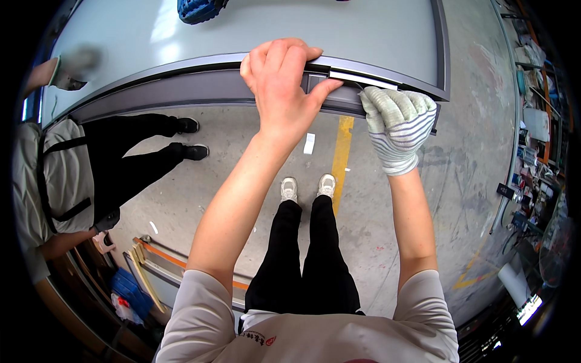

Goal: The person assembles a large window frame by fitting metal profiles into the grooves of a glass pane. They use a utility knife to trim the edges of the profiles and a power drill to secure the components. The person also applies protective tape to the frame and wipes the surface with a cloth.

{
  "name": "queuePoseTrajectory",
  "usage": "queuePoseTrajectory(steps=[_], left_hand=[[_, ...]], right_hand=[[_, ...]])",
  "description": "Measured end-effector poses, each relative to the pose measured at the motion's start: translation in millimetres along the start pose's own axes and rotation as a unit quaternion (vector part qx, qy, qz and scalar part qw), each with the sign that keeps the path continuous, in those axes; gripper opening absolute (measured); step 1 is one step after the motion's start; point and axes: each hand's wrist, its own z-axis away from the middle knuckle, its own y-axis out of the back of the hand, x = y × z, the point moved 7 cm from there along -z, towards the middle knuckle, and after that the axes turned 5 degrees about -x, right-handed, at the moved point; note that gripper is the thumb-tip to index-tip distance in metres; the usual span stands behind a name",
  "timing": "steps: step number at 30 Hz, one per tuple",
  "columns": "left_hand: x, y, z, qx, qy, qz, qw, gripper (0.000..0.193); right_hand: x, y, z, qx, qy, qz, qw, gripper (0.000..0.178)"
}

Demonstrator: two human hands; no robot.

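A large pale panel with a grey metal frame lies in front of me. My left hand is bare, its fingers curled over the frame's near edge and its thumb stretched to the right along the side. To the right, near the frame's corner, my right hand wears a white striped knit glove. Its fingers are curled closed against the frame's side; whatever is inside them is hidden. Between the two hands a white strip runs along the edge, with a thin dark strand just below it.
At left stands another person, whose blurred gloved hand is over the panel. A blue textured glove shows at the top. Behind at lower left are a blue crate and long frame pieces. Cluttered shelving lines the right.
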Motion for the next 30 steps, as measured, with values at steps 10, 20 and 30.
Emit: queuePoseTrajectory(steps=[10, 20, 30], left_hand=[[8.6, -2.4, -2.5, 0.025, 0.009, -0.039, 0.999, 0.051], [11.6, -6.7, 1.1, 0.029, -0.024, -0.073, 0.997, 0.052], [9.9, -7.3, -4.5, 0.011, 0.018, -0.043, 0.999, 0.050]], right_hand=[[-1.0, -3.5, 2.9, 0.018, -0.088, -0.014, 0.996, 0.012], [2.1, -1.6, 8.3, 0.044, -0.064, -0.006, 0.997, 0.015], [17.3, 3.6, 7.7, 0.011, -0.150, -0.062, 0.987, 0.019]])
